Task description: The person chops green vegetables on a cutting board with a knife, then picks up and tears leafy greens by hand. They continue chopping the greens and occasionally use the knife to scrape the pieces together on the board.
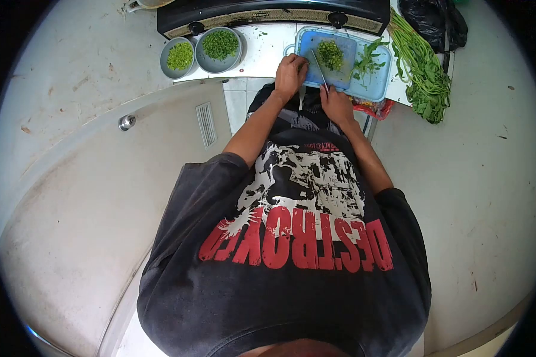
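Chopped greens [329, 55] heaped all crumbly on a flat blue board [305, 43], right hand [337, 106] fingers wrapping a slim knife [319, 70]; left hand [290, 77] fingers curled, can't tell if pinching.

A white worktop [265, 55] is set along the far side of the room, and its back is taken up by a black stove [274, 12], on whose pale, speckled front strip two dark knobs [337, 20] are mounted. Both sides are enclosed by pale surfaces, bowed by the wide lens. The left wall [71, 77] is marked with brown smudges; below it, a round metal knob [127, 122] and a slatted vent grille [206, 125] are fitted in a greyish panel [101, 196]. The right wall [488, 149] is dotted with dark specks and streaks. White floor tiles [237, 101], divided by thin joints, are glimpsed below the worktop. The room is lit softly and fairly evenly.
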